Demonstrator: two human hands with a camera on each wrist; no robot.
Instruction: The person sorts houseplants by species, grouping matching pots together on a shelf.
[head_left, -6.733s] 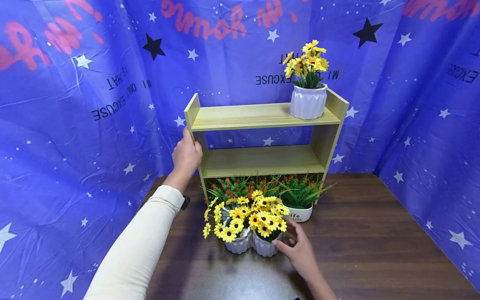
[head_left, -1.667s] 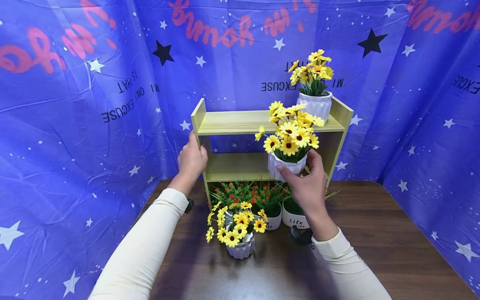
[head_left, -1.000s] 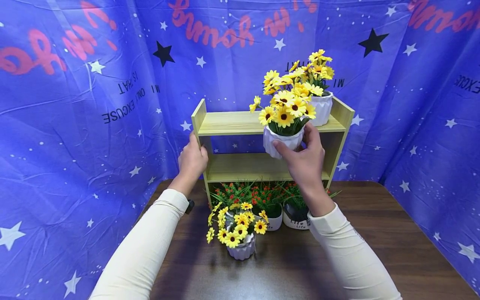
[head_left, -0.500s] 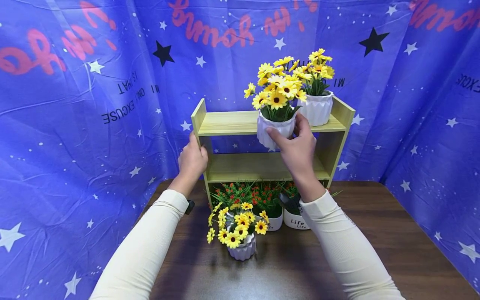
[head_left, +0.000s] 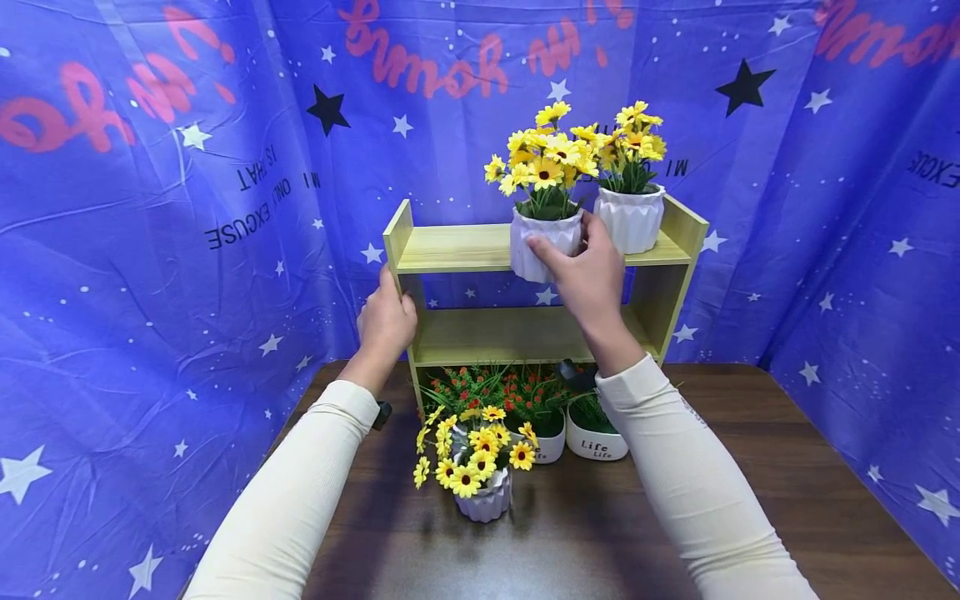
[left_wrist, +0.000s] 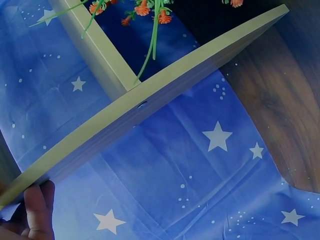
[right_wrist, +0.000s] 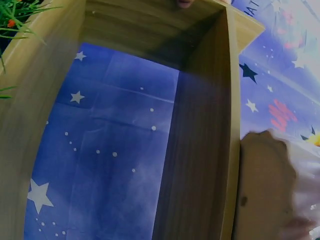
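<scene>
Pale wood-grain shelf [head_left: 457,248], upright on a dark brown table [head_left: 750,467]. Right hand [head_left: 592,271]: thumb and fingers grip a white fluted flowerpot [head_left: 551,227] with yellow blooms, held about upright at the front edge of the shelf's top board, near its middle; cannot tell whether pot touches board. Left hand [head_left: 386,321]: gripping the shelf's left side panel, towards its upper end. Second flowerpot [head_left: 630,223], similar, rests at the right end of the shelf's top board. Third flowerpot [head_left: 483,500] stands on the table in front of the shelf, left of its middle. White planters [head_left: 596,446] marked "Life" stand at the shelf's foot. Blue starred curtain [head_left: 150,333] behind the shelf
</scene>
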